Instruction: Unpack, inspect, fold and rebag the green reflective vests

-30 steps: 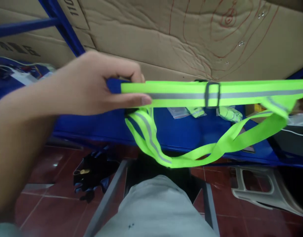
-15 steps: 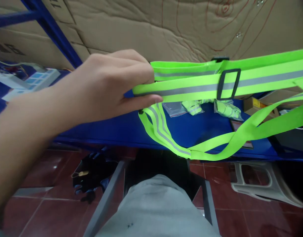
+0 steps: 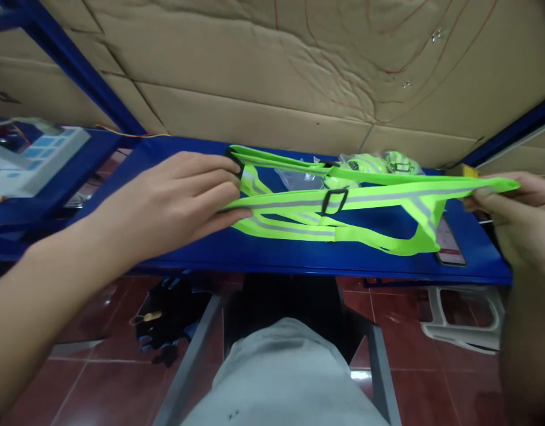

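A neon-green reflective vest (image 3: 379, 195) made of straps with grey stripes is stretched sideways over the blue table (image 3: 201, 242). Its left end is gripped in my left hand (image 3: 183, 201), thumb below and fingers curled over. My right hand (image 3: 521, 207) pinches the other end at the right. A black slider buckle (image 3: 334, 202) sits on the front strap between the hands. The lower straps hang in a loop just above the tabletop.
Bagged neon-green straps (image 3: 400, 163) lie at the back of the table, beneath the cardboard wall (image 3: 254, 77). A phone (image 3: 450, 242) rests near the right front edge. At the left stands a white-and-blue device (image 3: 41, 160). A plastic stool (image 3: 463, 316) is on the tiled floor.
My right hand has come into view holding the right end. The vest has moved lower and now lies level between both hands. My left hand has dropped slightly.
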A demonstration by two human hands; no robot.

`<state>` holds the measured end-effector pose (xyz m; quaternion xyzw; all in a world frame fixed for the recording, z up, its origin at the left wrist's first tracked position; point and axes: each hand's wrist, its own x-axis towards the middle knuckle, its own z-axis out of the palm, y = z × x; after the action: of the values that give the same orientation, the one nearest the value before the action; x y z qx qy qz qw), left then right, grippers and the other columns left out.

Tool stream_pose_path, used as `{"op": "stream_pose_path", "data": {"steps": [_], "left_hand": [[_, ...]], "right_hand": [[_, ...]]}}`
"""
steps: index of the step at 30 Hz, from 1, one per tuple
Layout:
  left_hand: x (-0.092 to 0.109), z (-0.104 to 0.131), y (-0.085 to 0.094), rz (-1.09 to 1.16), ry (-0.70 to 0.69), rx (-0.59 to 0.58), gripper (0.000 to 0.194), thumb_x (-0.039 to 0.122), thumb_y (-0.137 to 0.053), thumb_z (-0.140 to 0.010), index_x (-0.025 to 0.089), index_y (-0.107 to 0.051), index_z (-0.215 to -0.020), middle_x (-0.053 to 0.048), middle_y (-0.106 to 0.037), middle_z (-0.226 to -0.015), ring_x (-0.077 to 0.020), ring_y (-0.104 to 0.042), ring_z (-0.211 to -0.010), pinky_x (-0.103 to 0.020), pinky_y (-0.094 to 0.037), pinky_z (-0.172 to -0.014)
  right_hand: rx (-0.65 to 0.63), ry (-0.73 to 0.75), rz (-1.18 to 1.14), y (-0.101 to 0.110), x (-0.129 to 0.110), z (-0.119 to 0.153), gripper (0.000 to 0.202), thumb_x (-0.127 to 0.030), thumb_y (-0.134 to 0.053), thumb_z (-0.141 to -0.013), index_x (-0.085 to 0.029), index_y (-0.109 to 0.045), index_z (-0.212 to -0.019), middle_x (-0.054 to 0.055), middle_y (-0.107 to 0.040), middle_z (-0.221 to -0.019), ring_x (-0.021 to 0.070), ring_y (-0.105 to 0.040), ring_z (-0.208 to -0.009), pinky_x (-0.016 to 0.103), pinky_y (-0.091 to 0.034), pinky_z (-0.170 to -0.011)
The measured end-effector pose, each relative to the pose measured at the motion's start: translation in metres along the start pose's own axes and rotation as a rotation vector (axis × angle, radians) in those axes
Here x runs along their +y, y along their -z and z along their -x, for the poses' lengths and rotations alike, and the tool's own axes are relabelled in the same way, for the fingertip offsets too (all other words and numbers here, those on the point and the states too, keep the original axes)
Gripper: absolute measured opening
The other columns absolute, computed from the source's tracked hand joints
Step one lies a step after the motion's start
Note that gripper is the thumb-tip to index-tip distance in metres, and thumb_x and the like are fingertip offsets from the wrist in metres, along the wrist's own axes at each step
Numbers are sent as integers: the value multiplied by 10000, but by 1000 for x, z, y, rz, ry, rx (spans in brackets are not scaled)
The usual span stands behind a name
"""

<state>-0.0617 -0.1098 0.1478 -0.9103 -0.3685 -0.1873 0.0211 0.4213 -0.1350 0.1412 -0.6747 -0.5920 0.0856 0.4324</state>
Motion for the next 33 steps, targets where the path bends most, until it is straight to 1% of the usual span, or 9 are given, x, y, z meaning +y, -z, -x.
{"op": "stream_pose_path", "data": {"steps": [3,7,11,16,20,23,27,30,33], "left_hand": [[-12,1,-15,8,22,-39,313,524,-530,-996,272,-660,-865,-36,-741,-1044,-292,-626,-1299,-534,-472,-1178],[-30,0,-39,-50,-21,-87,354,521,-497,-1005,265,-690,-855,-81,-749,-1055,-337,-646,-1260,-569,-511,-1100],[-44,5,-61,-144,-73,-131,323,440,-496,-1026,234,-694,-875,-112,-753,-1074,-329,-657,-1235,-521,-537,-1027],[-51,14,-70,-178,-93,-169,315,438,-527,-1021,227,-724,-896,-126,-752,-1072,-328,-663,-1210,-506,-536,-999],[-56,17,-74,-219,-81,-188,373,479,-497,-1031,220,-726,-891,-124,-751,-1002,-309,-686,-1113,-480,-541,-952],[-63,19,-81,-167,-51,-191,402,530,-525,-1010,214,-721,-857,-121,-734,-918,-306,-696,-1000,-471,-549,-911],[-71,24,-88,-256,-67,-232,440,533,-478,-1031,196,-710,-868,-135,-729,-938,-299,-690,-988,-451,-548,-895],[-71,29,-86,-278,-43,-210,364,457,-495,-1039,204,-711,-891,-119,-740,-953,-294,-697,-1011,-465,-531,-935],[-65,32,-78,-228,-25,-149,257,386,-524,-1036,213,-699,-963,-90,-751,-991,-277,-708,-1012,-471,-513,-973]], "right_hand": [[-63,-149,-231,-27,15,3,210,-293,-795,-784,-184,-696,-934,50,-660,-813,150,-609,-718,321,-501,-720],[-157,-260,-211,-44,25,10,206,-341,-774,-786,-193,-688,-901,33,-646,-774,158,-587,-703,309,-458,-684],[-285,-194,-87,-57,31,24,198,-391,-733,-850,-206,-706,-916,47,-690,-834,187,-610,-768,302,-452,-713],[-426,-83,188,-73,40,41,259,-467,-642,-944,-230,-712,-1023,43,-731,-893,201,-639,-761,289,-449,-661],[-475,148,371,-82,43,49,299,-441,-536,-1008,-215,-702,-1112,93,-763,-1065,279,-719,-950,354,-538,-787],[-472,416,480,-83,28,56,432,-445,-455,-1039,-158,-639,-1303,168,-696,-1287,370,-652,-1207,509,-511,-1026],[-401,569,477,-92,-22,73,583,-521,-454,-1041,-160,-502,-1495,187,-557,-1492,395,-556,-1346,574,-462,-1107],[-485,683,413,-118,-53,84,550,-485,-469,-1056,-197,-478,-1525,148,-538,-1537,356,-519,-1412,549,-441,-1156],[-566,803,409,-157,-58,86,575,-452,-485,-1061,-174,-443,-1562,156,-504,-1577,342,-473,-1469,564,-380,-1219]]}}
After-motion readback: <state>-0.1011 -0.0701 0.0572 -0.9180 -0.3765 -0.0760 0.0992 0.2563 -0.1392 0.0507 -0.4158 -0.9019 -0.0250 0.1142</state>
